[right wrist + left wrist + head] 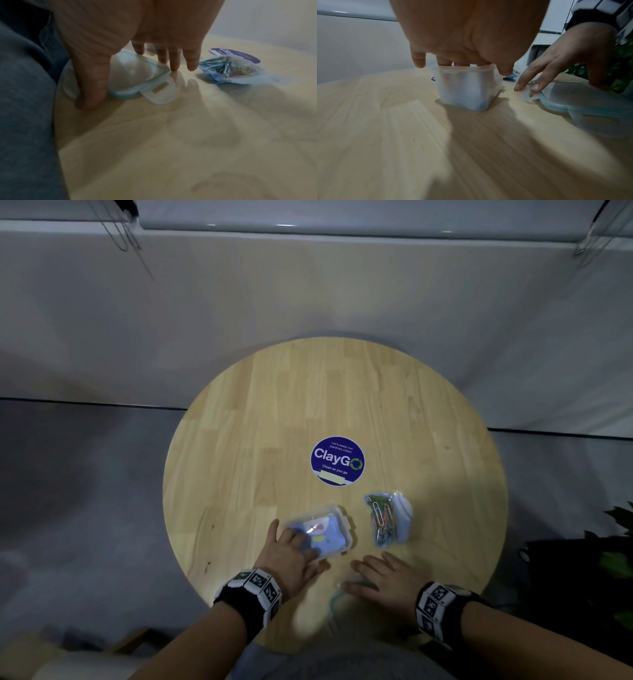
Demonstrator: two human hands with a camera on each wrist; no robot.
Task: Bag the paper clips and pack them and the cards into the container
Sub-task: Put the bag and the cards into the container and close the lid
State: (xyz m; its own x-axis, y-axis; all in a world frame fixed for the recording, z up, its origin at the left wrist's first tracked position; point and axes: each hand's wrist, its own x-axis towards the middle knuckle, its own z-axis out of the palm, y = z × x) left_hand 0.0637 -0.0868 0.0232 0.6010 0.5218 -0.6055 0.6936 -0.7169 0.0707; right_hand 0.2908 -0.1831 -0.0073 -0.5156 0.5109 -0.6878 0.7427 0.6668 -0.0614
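- Our left hand (291, 556) rests on top of the open container (467, 88), with its fingers (444, 61) dipping over the rim onto the cards (323, 537) inside. It is loose and does not squeeze anything.
- Our right hand (383, 580) lies spread over the lid (135, 75) near the front edge of the desk (342, 405). The thumb and fingers sit at the lid's sides, but we cannot tell if they grip it yet.
- We think the lid is for later, because the bag of paper clips (388, 520) is not packed yet.
- To do this step well, we should keep the left hand holding the container still, so it does not slide.
- We should push the cards flat, so there is room on top.
- The container holds the cards. They look blue, with some white and yellow.
- The bag lies on the desk just to the right of the container, apart from it. Many colored clips are inside it.
- The lid lies flat, with its snap flaps sticking out.
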